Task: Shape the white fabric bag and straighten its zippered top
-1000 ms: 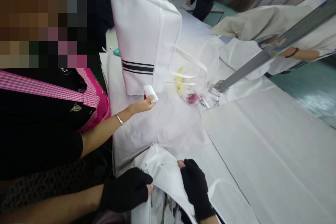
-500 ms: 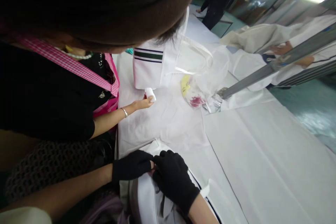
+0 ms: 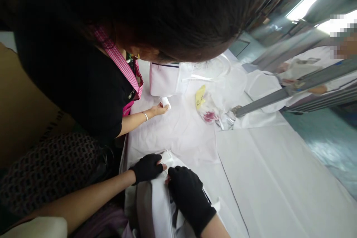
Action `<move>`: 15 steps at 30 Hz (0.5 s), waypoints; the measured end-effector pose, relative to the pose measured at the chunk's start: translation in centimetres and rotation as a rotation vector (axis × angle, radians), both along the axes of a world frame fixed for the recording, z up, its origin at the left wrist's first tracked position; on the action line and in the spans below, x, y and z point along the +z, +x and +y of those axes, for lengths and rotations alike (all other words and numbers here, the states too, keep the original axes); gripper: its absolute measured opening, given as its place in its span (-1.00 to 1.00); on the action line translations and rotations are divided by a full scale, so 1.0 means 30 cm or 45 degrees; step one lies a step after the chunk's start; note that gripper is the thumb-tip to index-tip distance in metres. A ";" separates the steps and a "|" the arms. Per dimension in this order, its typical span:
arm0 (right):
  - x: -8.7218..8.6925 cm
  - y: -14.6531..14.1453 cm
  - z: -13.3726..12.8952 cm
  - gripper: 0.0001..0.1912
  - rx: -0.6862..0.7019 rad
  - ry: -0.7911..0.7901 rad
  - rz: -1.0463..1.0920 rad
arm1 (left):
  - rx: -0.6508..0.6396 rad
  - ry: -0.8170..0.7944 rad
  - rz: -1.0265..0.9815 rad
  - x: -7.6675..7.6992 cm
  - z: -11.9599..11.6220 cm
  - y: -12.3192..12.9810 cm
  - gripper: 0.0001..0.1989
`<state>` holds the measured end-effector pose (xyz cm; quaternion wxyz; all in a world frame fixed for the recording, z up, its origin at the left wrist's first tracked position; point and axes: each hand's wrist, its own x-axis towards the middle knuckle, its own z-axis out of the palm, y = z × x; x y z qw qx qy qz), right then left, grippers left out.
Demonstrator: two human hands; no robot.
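A white bag [image 3: 161, 208] lies at the table's near edge, with grey lining showing in its opening. My left hand [image 3: 147, 168], in a black glove with bare fingertips, pinches the bag's far upper edge. Close beside it, with a small gap between, my right hand [image 3: 190, 195] wears a matching glove. Its fingers are curled closed on the bag's edge, and the bag's opening lies partly under this hand. What exactly sits between the right fingertips is hidden.
A co-worker's hand [image 3: 159, 109] at left holds a small white roll [image 3: 166, 102]. Beyond stands another white bag [image 3: 164, 80]. A clear plastic bag [image 3: 209, 108] with a yellow label lies by a grey metal post [image 3: 264, 98]. A white sheet [image 3: 279, 171] covers the right side.
My hands have drawn slightly apart; they were touching before. The co-worker's head and arm have shifted right in view. The person at the far table has left the view.
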<state>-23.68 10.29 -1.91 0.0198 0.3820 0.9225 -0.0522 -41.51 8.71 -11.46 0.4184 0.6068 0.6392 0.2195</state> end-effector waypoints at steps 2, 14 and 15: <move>0.003 0.001 -0.005 -0.85 0.100 0.131 0.004 | 0.004 0.036 -0.012 0.002 0.001 0.008 -0.71; 0.059 0.015 0.058 -0.83 0.640 0.256 -0.242 | 0.334 0.164 -0.187 -0.080 0.018 0.086 -0.62; 0.065 0.021 0.054 -0.83 0.667 0.280 -0.234 | 0.345 0.174 -0.194 -0.081 0.018 0.088 -0.62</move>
